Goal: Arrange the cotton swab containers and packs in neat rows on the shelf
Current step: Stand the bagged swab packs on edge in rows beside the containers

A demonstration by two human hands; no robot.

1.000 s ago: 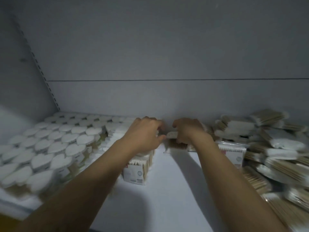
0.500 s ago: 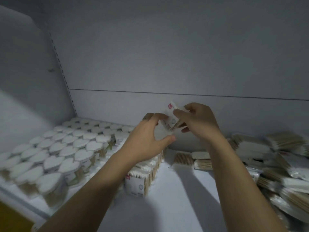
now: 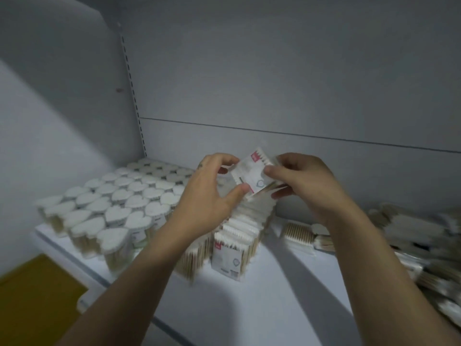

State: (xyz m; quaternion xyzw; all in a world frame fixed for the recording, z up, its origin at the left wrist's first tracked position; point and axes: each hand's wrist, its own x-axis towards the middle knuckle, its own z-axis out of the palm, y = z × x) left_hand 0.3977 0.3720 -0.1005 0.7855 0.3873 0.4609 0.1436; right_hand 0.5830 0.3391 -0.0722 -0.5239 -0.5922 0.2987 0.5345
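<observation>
Both hands have come up off the shelf since a second ago, when they were low at the far wall picking at packs lying there; now they hold one pack [image 3: 252,174] in the air between them, above the far end of the standing row of packs [image 3: 237,236]. Judging by its look, this pack is a thin plastic sleeve of wooden-stemmed swabs: very light, a little slippery, stiff along the sticks but soft and crinkly at the sealed edges, so it is best taken by its two short sides, not by the film. The left hand [image 3: 212,196] is curled narrow on it, thumb under the near lower corner and fingers over the far top edge. The right hand [image 3: 301,186] pinches the right side, thumb on the printed face and fingers behind. Both forearms reach in from the near edge, wrists a little raised, and the pack is tilted with its red corner uppermost. To the left stand the heart-lidded containers [image 3: 119,206] in tidy rows on the shelf [image 3: 287,295]. On the right, a loose heap of packs [image 3: 411,236] lies unsorted, and a few flat ones [image 3: 304,234] rest just beside the row.
</observation>
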